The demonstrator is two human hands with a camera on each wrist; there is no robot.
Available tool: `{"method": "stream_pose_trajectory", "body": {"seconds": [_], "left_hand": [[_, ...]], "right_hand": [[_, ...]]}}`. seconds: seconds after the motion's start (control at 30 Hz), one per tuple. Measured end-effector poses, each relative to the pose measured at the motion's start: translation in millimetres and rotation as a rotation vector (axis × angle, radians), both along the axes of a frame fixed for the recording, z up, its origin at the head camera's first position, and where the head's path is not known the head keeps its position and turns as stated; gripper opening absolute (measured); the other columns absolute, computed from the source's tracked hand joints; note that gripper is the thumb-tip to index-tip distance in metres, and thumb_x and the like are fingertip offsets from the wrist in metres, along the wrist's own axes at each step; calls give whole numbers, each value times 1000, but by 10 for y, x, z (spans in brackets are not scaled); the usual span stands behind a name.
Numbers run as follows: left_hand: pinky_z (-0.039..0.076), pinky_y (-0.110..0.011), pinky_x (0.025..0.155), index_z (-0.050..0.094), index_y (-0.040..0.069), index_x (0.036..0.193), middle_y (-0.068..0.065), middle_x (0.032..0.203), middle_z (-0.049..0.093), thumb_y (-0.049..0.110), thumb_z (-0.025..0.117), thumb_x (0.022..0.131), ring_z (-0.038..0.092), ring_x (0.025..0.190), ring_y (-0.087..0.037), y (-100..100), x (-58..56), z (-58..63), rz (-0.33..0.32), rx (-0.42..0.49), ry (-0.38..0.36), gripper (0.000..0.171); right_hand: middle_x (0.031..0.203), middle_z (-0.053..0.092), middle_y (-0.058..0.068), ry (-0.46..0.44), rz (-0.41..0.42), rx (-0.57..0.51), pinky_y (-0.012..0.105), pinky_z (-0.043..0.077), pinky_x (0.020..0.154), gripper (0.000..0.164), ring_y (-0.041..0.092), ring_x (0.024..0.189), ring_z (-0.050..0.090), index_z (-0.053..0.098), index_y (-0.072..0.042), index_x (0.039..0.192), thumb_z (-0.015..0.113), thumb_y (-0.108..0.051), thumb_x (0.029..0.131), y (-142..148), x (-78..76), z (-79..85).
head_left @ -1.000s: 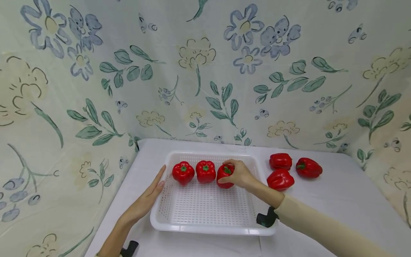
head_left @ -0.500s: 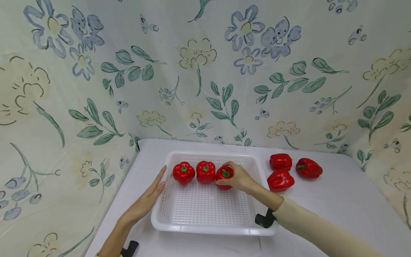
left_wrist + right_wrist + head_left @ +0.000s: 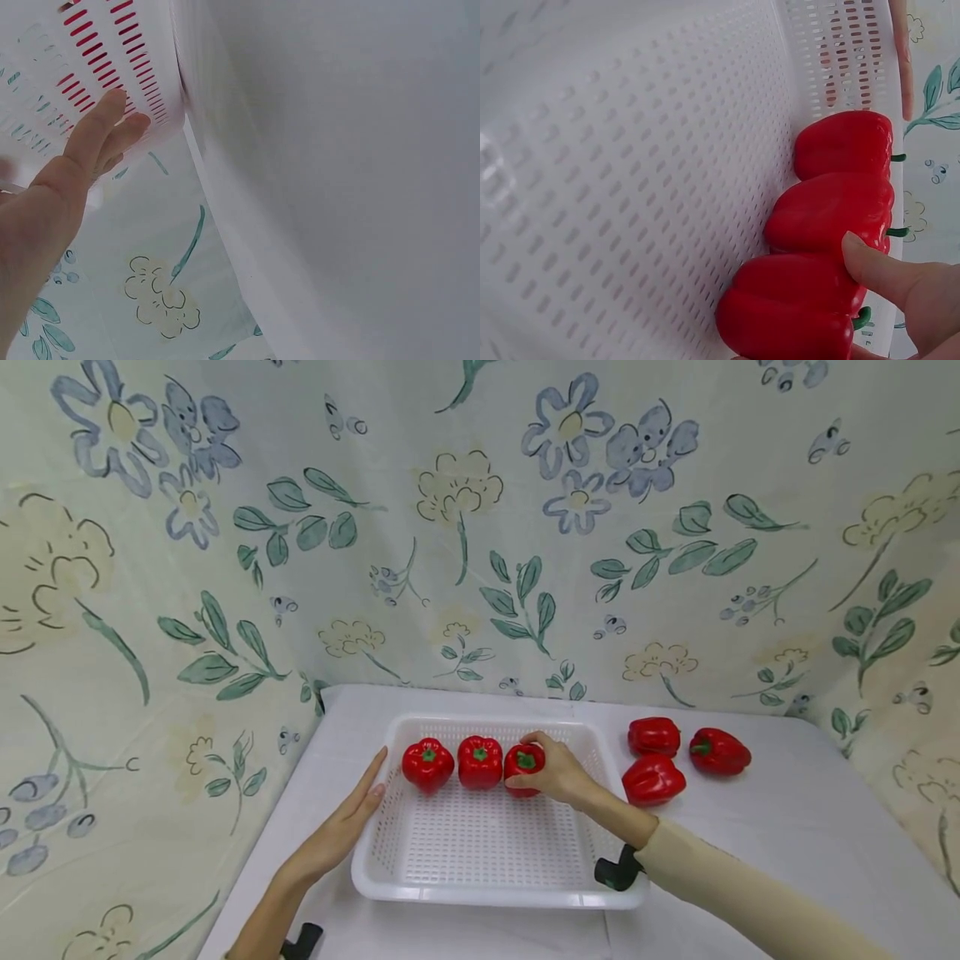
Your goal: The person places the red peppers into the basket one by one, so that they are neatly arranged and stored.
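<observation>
Three red bell peppers stand in a row, stems up, along the far side of a white perforated plastic basket (image 3: pixel 495 893). My right hand (image 3: pixel 558 770) grips the rightmost bell pepper (image 3: pixel 522 762), thumb in front and fingers behind. In the right wrist view this bell pepper (image 3: pixel 787 307) touches the middle bell pepper (image 3: pixel 829 214), and the left bell pepper (image 3: pixel 845 144) sits beyond. My left hand (image 3: pixel 337 835) rests with straight fingers against the basket's left outer wall. In the left wrist view those fingers (image 3: pixel 97 124) lie on the slotted wall (image 3: pixel 150 60), with red showing through.
To the right of the basket, several objects share the white-covered table (image 3: pixel 780 860): a back red bell pepper (image 3: pixel 654 737), a front bell pepper (image 3: pixel 654 780) and a far-right bell pepper (image 3: pixel 719 752). A floral cloth (image 3: pixel 465 568) hangs behind and at the sides.
The rightmost bell pepper in the basket has shifted slightly left toward the middle one, in my right hand's grip. My left hand stays against the basket wall.
</observation>
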State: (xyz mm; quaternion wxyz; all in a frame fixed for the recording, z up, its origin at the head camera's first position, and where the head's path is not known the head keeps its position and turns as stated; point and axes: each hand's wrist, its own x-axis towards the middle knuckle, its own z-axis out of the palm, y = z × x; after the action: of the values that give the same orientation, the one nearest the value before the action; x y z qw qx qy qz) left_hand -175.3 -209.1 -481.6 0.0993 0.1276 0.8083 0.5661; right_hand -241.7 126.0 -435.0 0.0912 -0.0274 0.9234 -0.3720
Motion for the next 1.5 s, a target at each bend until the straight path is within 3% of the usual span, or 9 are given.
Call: {"method": "stream_pose_trajectory", "body": {"seconds": [0.3,0.57,0.73,0.93,1.03,1.2,1.33,1.43,1.5], "left_hand": [[30,-74,114,3,38,167,-9,176,4,37,32,113,10,158,-50,14,-1,-4,5,-16,7,61],[28,-75,113,4,39,167,-10,176,3,39,32,113,9,158,-51,17,-6,-24,9,-14,3,61],[20,-75,115,5,43,166,-7,177,3,43,31,113,5,159,-49,13,-6,-16,23,-13,-15,59],[19,-76,115,5,43,166,-8,177,3,41,32,113,4,159,-50,3,5,-8,25,-17,-13,59],[19,-76,114,5,41,166,-9,177,2,39,32,113,4,159,-50,7,3,-9,17,-14,-9,59],[19,-75,115,5,42,166,-9,177,2,39,32,113,5,158,-50,4,8,-14,15,-8,-11,59],[22,-75,113,5,41,166,-10,176,2,39,32,113,7,158,-51,9,4,-8,16,-10,-10,60],[26,-75,111,5,38,167,-12,176,3,38,32,113,9,157,-52,15,1,-4,19,-18,-5,60],[26,-75,112,5,39,167,-12,176,3,39,32,113,9,157,-52,18,1,-6,22,-22,-6,60]], "right_hand": [[143,56,22,-101,74,-45,52,61,97,84,38,130,55,44,-10,150,89,-26,80,105,6,114],[155,43,25,-167,191,-65,63,54,103,92,44,138,51,30,-18,161,81,-39,88,445,58,455],[155,47,23,-85,299,-143,65,52,106,86,45,142,50,25,-23,164,73,-39,94,918,113,614],[153,54,15,36,304,-273,63,52,106,75,37,138,57,29,-27,164,68,-28,100,1506,210,527],[152,55,13,98,260,-281,55,55,107,71,20,134,61,30,-27,164,65,-27,102,1787,261,470],[151,52,22,172,157,-217,23,57,98,66,-3,124,61,29,-25,164,60,-27,105,2253,267,408],[155,46,26,221,32,-67,52,57,103,76,30,138,54,23,-23,166,63,-35,103,2601,227,320],[161,35,32,218,-39,19,80,38,104,88,58,144,34,15,-20,168,68,-41,99,2813,164,217],[164,26,35,203,-69,47,85,31,104,93,64,146,23,11,-19,168,69,-43,98,2929,123,150]]}}
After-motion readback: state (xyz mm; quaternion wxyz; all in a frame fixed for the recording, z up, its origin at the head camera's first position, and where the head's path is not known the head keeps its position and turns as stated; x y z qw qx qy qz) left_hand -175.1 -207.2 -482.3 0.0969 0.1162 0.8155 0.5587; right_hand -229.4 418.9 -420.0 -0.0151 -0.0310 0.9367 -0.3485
